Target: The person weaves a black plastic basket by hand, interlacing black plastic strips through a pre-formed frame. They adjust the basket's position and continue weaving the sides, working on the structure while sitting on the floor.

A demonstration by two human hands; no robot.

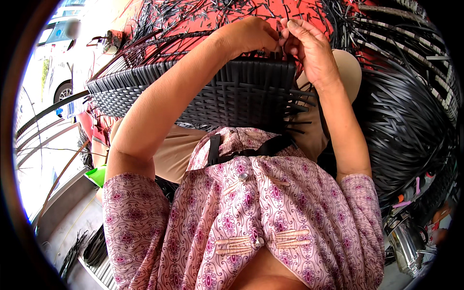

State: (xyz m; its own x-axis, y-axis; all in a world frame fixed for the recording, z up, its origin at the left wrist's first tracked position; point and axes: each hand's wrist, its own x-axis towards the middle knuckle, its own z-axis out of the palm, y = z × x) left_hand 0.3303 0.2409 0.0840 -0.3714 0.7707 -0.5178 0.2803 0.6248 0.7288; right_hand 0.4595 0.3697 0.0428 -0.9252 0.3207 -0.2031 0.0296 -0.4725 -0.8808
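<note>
Across my lap rests a black woven wicker panel (227, 96), its upper edge wrapped in close-set strips and loose strip ends sticking out at its right side. At the panel's upper right corner, my left hand (252, 36) is closed, its fingers pinched on a thin black strip (286, 10). Just beside it, my right hand (311, 50) also pinches the strip between thumb and fingers, the palm turned partly toward me. The fingertips of both hands nearly meet, and they hide much of the strip where it reaches the panel.
A big bundle of black strips (406, 130) lies to the right, below a curved woven frame (406, 43). Strip scraps litter the red surface (309, 10) ahead. At lower right stands a shiny metal container (407, 246). Something bright green (98, 175) is beside my left elbow.
</note>
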